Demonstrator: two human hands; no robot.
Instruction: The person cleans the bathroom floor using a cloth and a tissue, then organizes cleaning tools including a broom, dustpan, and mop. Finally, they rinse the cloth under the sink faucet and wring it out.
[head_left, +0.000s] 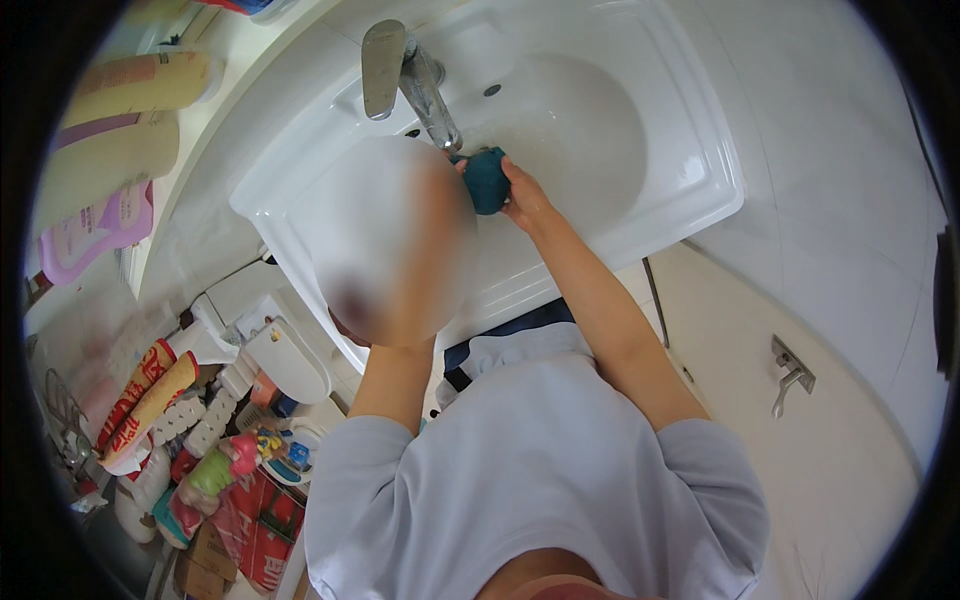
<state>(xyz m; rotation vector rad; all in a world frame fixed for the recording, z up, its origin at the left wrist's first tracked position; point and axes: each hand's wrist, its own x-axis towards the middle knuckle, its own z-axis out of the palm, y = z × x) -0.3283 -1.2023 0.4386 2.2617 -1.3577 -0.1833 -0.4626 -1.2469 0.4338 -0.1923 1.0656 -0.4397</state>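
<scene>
Below the spout of a chrome basin tap (442, 127), a dark teal object (486, 181), perhaps a cup or a wet cloth, is over the white washbasin (600, 217). My right hand (527, 196) grips it from the right, thumb and fingers on its side. A round blurred patch covers most of my left hand (439, 191). Only a fingertip shows out of the blur, at the teal object's left edge. How my left hand holds it is hidden. A dark reddish-brown thing under the blur, near my left wrist, cannot be made out.
Several bottles (127, 82) stand on a white shelf (199, 120) at the left. A white toilet (289, 360) is lower left, beside piled packages (247, 517) and paper rolls (210, 420). A door with a metal handle (791, 371) is at the right.
</scene>
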